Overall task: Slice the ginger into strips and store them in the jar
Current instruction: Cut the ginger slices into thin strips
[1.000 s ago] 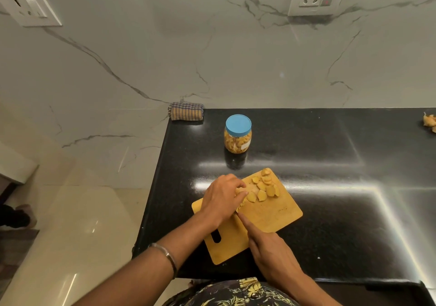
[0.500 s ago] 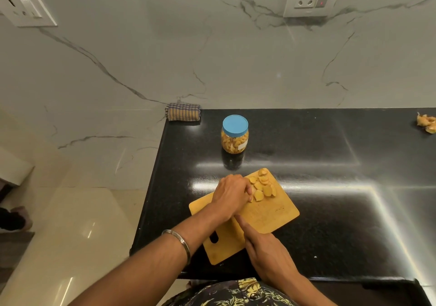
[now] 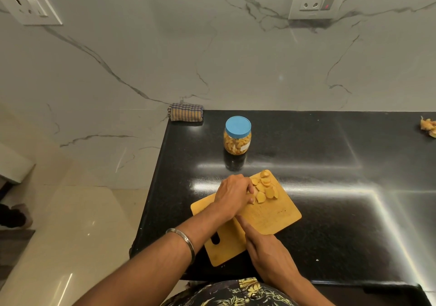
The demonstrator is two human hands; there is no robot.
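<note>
A folded checked cloth (image 3: 186, 115) is lying at the back left corner of the black worktop (image 3: 330, 187), against the marble wall; to its right a jar (image 3: 237, 135) with a blue lid (image 3: 238, 126) is standing upright, closed, with pale yellow pieces showing through its side; nearer the person a wooden cutting board (image 3: 271, 218) is sitting at an angle, its handle slot toward the front edge. The left hand (image 3: 232, 196) is resting on the board's upper left part, fingers curled down over a piece of ginger that is mostly hidden under them; just to its right, ginger slices (image 3: 265, 189) are lying spread across the board's far corner. The right hand (image 3: 266, 250) is reaching up from below, forefinger stretched toward the left hand, fingers curled as if round a handle; whatever it is gripping is too hidden to make out. At the far right edge, ginger scraps (image 3: 428, 126) are lying well apart from the board.
</note>
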